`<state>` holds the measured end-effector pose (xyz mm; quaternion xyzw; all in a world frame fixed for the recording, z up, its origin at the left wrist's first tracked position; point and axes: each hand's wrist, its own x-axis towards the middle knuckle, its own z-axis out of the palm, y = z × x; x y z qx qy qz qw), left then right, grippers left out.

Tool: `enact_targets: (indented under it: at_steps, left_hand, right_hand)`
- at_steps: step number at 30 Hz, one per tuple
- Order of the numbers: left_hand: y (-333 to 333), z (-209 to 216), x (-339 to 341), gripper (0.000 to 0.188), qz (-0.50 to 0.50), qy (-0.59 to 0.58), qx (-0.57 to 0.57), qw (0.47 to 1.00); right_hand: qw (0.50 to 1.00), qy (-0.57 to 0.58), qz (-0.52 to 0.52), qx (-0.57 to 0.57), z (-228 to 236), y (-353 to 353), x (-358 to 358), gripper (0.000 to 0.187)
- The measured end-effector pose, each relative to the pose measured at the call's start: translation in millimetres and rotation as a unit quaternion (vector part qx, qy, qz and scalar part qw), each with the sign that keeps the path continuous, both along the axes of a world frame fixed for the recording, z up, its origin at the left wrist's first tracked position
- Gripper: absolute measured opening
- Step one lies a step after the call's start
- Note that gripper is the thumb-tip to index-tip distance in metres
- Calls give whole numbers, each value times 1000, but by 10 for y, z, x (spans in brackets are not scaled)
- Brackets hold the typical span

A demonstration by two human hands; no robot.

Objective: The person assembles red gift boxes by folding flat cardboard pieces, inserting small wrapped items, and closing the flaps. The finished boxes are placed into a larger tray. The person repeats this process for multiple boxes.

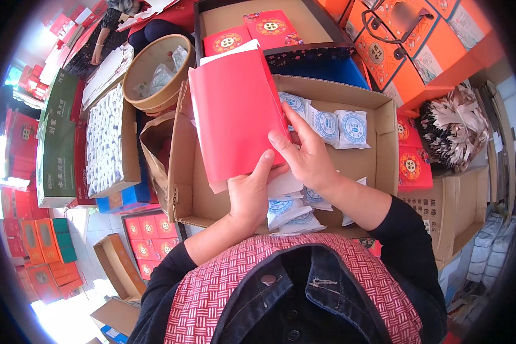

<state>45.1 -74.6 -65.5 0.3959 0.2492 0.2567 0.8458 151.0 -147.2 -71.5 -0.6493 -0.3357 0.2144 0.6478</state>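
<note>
Both my hands hold a stack of red card sheets point(232, 114) with white undersides, tilted above an open cardboard box point(378, 163). My left hand point(247, 192) grips the lower edge, thumb on top and fingers underneath. My right hand point(308, 152) holds the right edge, its thumb near the red face and its fingers along the side. In the box, white packets with blue round prints point(352, 129) lie at the far right. More white packets point(292, 215) lie at the near side, partly hidden by my hands and forearms.
A tan bucket point(133, 98) with clear plastic inside stands at the far left. A dark-edged tray point(321, 28) with red boxes is beyond. Orange gift boxes point(378, 57) are stacked far right; a packed carton point(131, 137) stands left. Another person's hand point(96, 57) shows upper left.
</note>
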Motion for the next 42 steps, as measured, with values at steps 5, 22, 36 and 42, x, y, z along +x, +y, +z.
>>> enact_targets:
  at_steps: [5, 22, 36, 42]
  left_hand:
    - [-4, 37, 6, 32, 6, 4, -1, 1000]
    - [31, -11, -27, 30, 5, -60, -55, 997]
    - [-12, 20, -30, 30, -1, -41, -55, 998]
    - [30, 6, -49, 31, -8, -56, -56, 997]
  right_hand:
    - [999, -13, -29, 19, -51, 38, -28, 56]
    - [1000, 20, -22, 10, 58, 30, -80, 47]
    - [999, 45, -21, 7, -12, 88, -131, 44]
    - [994, 40, 19, 97, -69, -5, -178, 44]
